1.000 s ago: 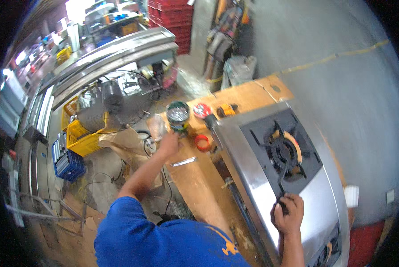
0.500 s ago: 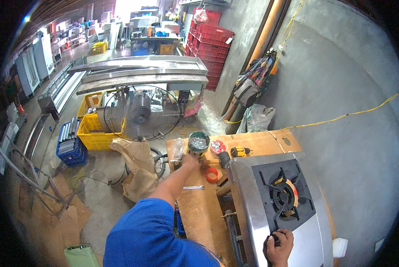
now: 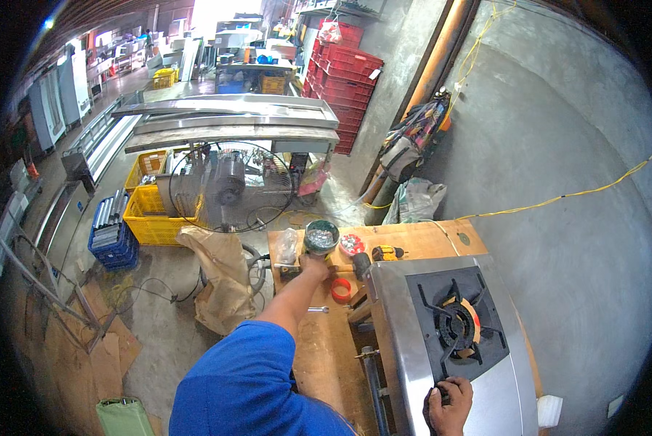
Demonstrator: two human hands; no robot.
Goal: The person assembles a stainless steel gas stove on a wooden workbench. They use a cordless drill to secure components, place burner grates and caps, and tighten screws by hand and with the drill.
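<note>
My left hand [image 3: 313, 266] reaches across the wooden bench to the near side of a dark green round container [image 3: 321, 236] of small shiny metal parts. Its fingers are mostly hidden, so their grip cannot be made out. My right hand [image 3: 451, 408] is closed around a black knob [image 3: 443, 393] at the near part of a stainless-steel gas stove [image 3: 411, 349]. The stove has a black burner with a pan support [image 3: 456, 323]. Close to my left hand lie a red tape-like ring [image 3: 341, 291], a red-rimmed bowl of small parts [image 3: 352, 245] and a clear plastic bag [image 3: 287, 245].
A yellow-black power drill [image 3: 388, 253] lies behind the stove, and a wrench [image 3: 317, 309] on the bench [image 3: 318, 356]. Left of the bench stand brown paper [image 3: 220, 280], a large fan [image 3: 230, 187] and yellow crates [image 3: 159, 221]. A concrete wall [image 3: 565, 145] rises at the right.
The view has shifted slightly, moving the bench and stove a little left in the picture. My left hand stays by the green container, and my right hand stays on the knob.
</note>
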